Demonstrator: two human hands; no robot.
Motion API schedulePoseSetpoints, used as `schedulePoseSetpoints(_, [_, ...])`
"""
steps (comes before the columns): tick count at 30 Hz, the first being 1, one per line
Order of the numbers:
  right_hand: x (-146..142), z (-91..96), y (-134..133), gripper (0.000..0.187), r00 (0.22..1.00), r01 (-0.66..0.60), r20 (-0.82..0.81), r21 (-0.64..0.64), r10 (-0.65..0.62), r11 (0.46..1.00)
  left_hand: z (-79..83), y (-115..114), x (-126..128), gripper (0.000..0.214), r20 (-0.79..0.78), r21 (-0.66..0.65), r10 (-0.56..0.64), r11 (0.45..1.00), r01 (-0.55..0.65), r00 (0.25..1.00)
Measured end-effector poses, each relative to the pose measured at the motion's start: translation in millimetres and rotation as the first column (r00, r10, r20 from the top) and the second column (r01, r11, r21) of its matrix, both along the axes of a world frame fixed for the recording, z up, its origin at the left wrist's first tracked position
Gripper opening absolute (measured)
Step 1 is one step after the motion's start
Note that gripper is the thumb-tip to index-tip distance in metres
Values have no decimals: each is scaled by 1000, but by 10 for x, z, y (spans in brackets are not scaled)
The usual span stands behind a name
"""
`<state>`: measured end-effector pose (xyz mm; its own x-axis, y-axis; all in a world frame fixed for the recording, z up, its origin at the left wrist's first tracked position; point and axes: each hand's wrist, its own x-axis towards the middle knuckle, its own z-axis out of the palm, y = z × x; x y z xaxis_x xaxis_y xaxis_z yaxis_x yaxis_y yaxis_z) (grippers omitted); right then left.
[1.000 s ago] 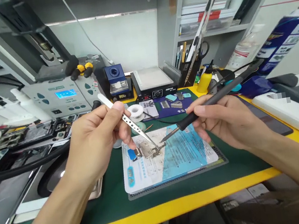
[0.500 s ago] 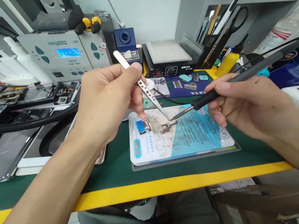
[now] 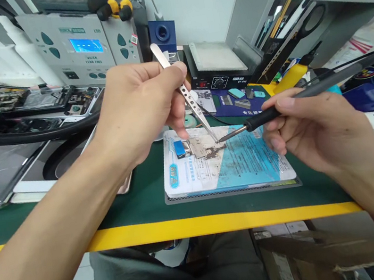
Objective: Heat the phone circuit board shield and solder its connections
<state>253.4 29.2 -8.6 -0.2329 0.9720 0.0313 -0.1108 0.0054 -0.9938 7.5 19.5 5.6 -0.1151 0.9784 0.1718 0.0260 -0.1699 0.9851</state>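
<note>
My left hand is closed round silver tweezers, whose tips point down onto a small metal circuit part clamped in a holder with a blue piece. My right hand grips a black soldering iron like a pen. The iron's tip meets the tweezer tips at the part. The part rests on a white and blue work mat on the green bench.
A grey rework station with a lit blue screen stands at the back left. Opened phones lie at the left. A black heating plate and tool holder stand behind. The yellow bench edge runs along the front.
The view has dropped and drawn closer to the bench. Both hands have shifted slightly, and the iron's tip has moved in to meet the tweezer tips at the part.
</note>
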Motion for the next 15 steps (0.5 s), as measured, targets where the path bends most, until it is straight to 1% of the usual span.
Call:
schedulePoseSetpoints(5, [-10,13,2,10,1000,-7,-3,2,7,1000,3,4,-3,42,5,6,-3,1000,3,1000])
schedulePoseSetpoints(11, [-3,4,12,9,1000,14,4,9,-14,1000,13,3,2,43,10,-2,-17,1000,17,1000])
schedulePoseSetpoints(15, [0,5,-3,9,1000,-2,17,6,2,1000,9,-3,-3,42,26,-2,-29,1000,29,999])
